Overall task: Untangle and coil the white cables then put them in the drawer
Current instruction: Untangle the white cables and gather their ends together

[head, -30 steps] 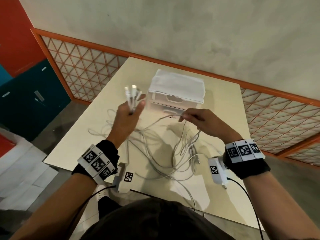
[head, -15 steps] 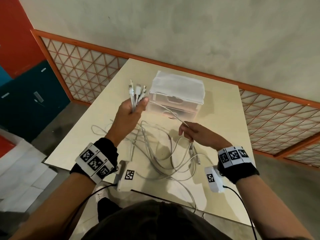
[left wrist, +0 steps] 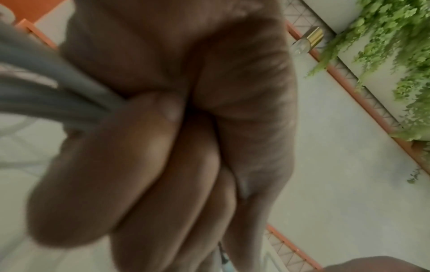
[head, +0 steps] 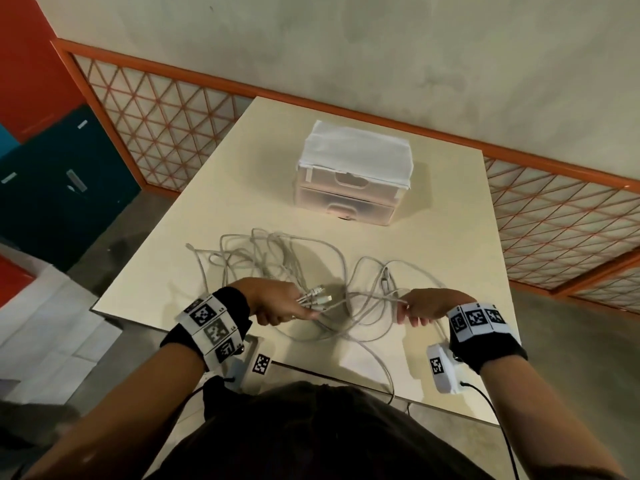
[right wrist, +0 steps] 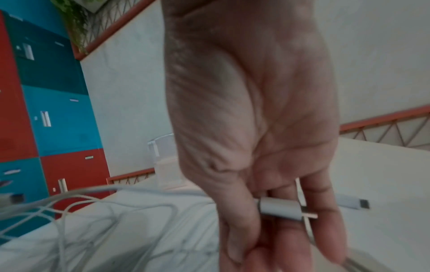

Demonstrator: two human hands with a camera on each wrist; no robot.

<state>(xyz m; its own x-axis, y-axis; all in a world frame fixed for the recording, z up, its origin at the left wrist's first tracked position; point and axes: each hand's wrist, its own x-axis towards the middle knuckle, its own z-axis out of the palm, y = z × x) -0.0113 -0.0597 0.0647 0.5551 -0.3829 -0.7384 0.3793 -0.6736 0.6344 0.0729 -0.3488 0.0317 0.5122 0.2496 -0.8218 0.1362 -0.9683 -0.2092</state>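
A: left hand fingers curled tight round a bundle of cable ends, several plugs poking out toward the right

B: right side?

A: right hand fingers and thumb pinch one strand just behind a plug; fingers only partly curled, a second plug sticks out past them

B: where's the rest of it

A: white cables lie in a loose tangle on the surface, loops spread beyond and between both hands, one strand trails over the near edge

B: hands on the surface?

A: low over the near edge, can't tell if they touch it

B: drawer?

A: translucent two-drawer unit toward the far side, well apart from the tangle, both drawers closed, white cloth draped on top

B: left wrist cam any use

A: blurred, mostly fist and grey cable leaving the grip
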